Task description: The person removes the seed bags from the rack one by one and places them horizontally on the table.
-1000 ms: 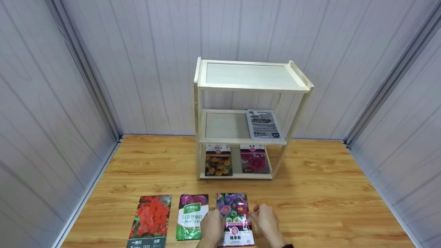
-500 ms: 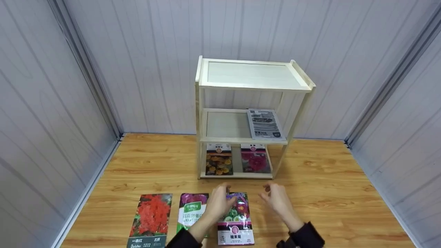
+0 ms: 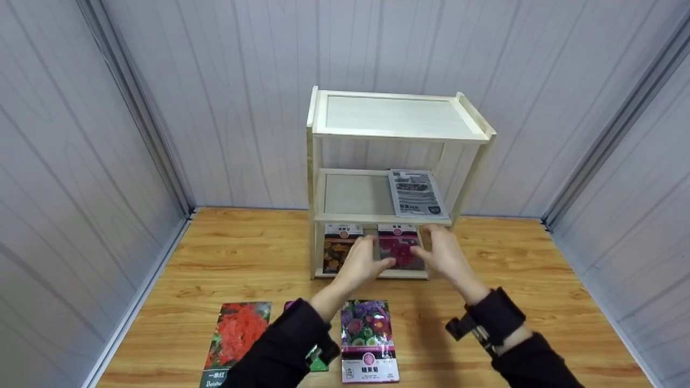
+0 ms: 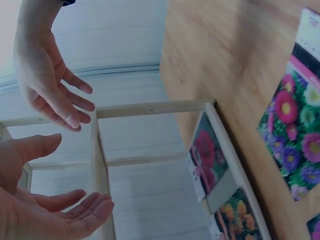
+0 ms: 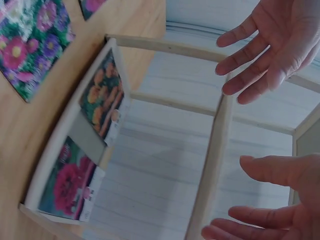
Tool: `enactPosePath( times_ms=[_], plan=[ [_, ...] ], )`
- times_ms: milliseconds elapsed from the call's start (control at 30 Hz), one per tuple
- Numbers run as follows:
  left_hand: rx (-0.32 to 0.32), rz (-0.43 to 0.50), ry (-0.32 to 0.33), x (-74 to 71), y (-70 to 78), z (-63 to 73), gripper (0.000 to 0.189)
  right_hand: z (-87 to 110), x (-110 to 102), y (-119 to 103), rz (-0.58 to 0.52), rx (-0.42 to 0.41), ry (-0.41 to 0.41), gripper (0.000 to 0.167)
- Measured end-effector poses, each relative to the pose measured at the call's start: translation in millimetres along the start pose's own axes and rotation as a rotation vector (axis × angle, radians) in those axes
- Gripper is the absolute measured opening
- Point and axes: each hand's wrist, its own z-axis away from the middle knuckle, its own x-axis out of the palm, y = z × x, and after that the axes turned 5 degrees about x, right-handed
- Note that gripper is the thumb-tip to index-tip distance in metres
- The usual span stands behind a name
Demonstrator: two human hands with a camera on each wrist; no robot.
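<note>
My left hand (image 3: 360,264) is raised before the lower part of a pale wooden shelf (image 3: 399,113), fingers relaxed and holding nothing. Level with it, the right hand (image 3: 446,252) is likewise empty, thumb apart from the fingers. Both wrist views show the two palms facing each other across a gap. On the bottom tier, behind the hands, lie an orange-flower seed packet (image 3: 335,253) and a pink-flower seed packet (image 3: 398,245). A grey-and-white printed packet (image 3: 415,193) rests on the right of the middle tier.
In front of the shelf, a mixed-daisy seed packet (image 3: 368,328) lies on the wooden table (image 3: 485,323). Left of it, a green-and-white packet (image 3: 319,364) is mostly covered by the left sleeve. A red-flower packet (image 3: 240,331) lies farther left. Panelled walls enclose the table.
Both hands have left the mixed-daisy packet and moved forward and up to the shelf, with nothing in them. The packets stay where they were.
</note>
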Motion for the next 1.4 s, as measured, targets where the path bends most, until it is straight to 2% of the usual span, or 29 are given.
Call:
enactPosePath(
  times_ms=[233, 367, 500, 633, 900, 1000, 1067, 1133, 1200, 1233, 1300, 1367, 1400],
  plan=[
    [0.020, 0.090, -0.028, -10.2, 17.5, -28.8, 0.060, -36.9, -19, -13, 0.033, 0.041, 0.009, 0.063],
    [-0.024, 0.114, -0.010, -8.5, 21.8, -44.8, 0.060, -56.7, -22, -13, 0.058, 0.072, 0.017, 0.065],
    [-0.076, 0.152, 0.050, -4.2, 23.9, -61.6, 0.059, -74.8, -25, -8, 0.056, 0.119, 0.004, 0.063],
    [-0.101, 0.210, 0.111, -1.1, 24.9, -75.1, 0.058, -89.5, -28, 0, 0.006, 0.163, 0.000, 0.064],
    [-0.184, 0.287, 0.261, 8.9, 25.6, -96.5, 0.059, -105.6, -33, 13, -0.079, 0.171, 0.009, 0.067],
    [-0.205, 0.350, 0.291, 14.9, 23.1, -105.9, 0.060, -109.4, -32, 15, -0.091, 0.190, 0.003, 0.066],
    [-0.215, 0.343, 0.316, 20.2, 24.8, -110.3, 0.062, -117.1, -28, 24, -0.107, 0.207, 0.009, 0.069],
    [-0.207, 0.318, 0.358, 35.6, 8.9, -130.0, 0.061, -122.2, -22, 35, -0.151, 0.201, 0.011, 0.070],
    [-0.186, 0.270, 0.413, 52.9, -9.1, -152.1, 0.059, -145.8, -3, 66, -0.135, 0.169, 0.073, 0.078],
    [-0.172, 0.245, 0.440, 62.0, -19.1, -163.7, 0.060, -157.8, 5, 80, -0.126, 0.174, 0.070, 0.080],
    [-0.166, 0.262, 0.429, 73.3, -35.1, -181.7, 0.059, -164.8, 10, 88, -0.115, 0.202, 0.038, 0.085],
    [-0.173, 0.284, 0.395, 72.6, -31.8, -180.7, 0.058, -166.1, 9, 85, -0.082, 0.243, 0.009, 0.088],
    [-0.185, 0.296, 0.374, 70.6, -28.3, -178.0, 0.059, -155.1, 0, 73, -0.095, 0.267, -0.036, 0.086]
  ],
)
